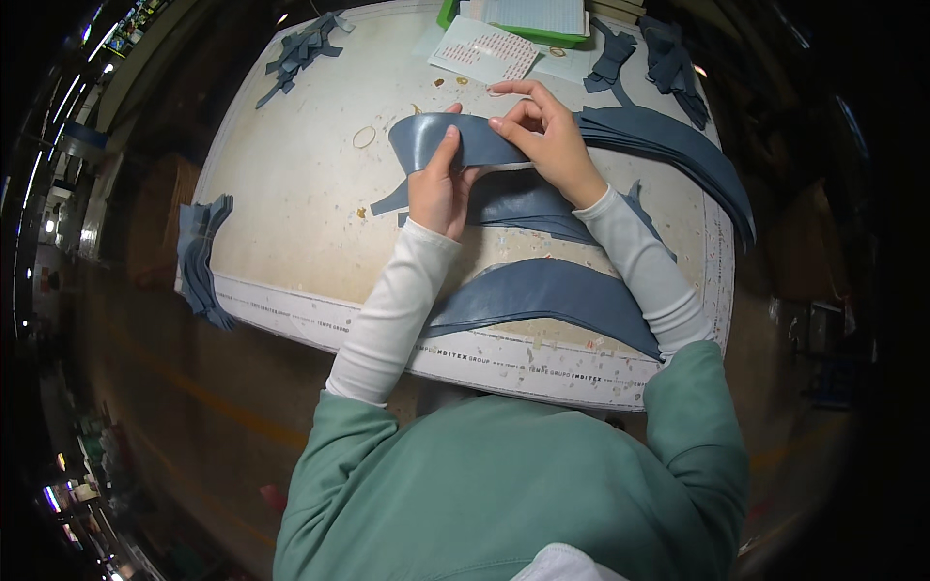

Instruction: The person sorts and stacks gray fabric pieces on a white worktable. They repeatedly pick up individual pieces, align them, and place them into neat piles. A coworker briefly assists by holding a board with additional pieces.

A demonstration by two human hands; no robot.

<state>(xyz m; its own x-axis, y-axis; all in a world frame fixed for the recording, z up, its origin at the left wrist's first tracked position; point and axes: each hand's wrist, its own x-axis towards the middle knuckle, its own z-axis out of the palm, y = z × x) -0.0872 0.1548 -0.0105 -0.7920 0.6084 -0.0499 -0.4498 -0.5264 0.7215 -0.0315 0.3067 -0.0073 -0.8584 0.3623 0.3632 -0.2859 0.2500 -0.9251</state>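
Note:
A curved piece of smooth blue leather [484, 138] is held up above the table's middle, its left end bent round. My left hand [441, 194] is closed on that end, thumb on the near face and most fingers hidden behind. At the upper edge, my right hand [555, 145] pinches the piece with the thumb, while its index finger stretches out free above. Beneath both hands lies a stack of similar blue pieces [518, 201]. Another curved stack [552, 290] rests nearer me, between my forearms.
A fanned blue stack [668, 136] curves along the table's right edge. Bundles of narrow blue strips lie at the left edge [201, 257], far left [302, 50] and far right [671, 68]. At the back are a green tray [572, 41] and printed paper [484, 50]. A rubber band [363, 137] lies left.

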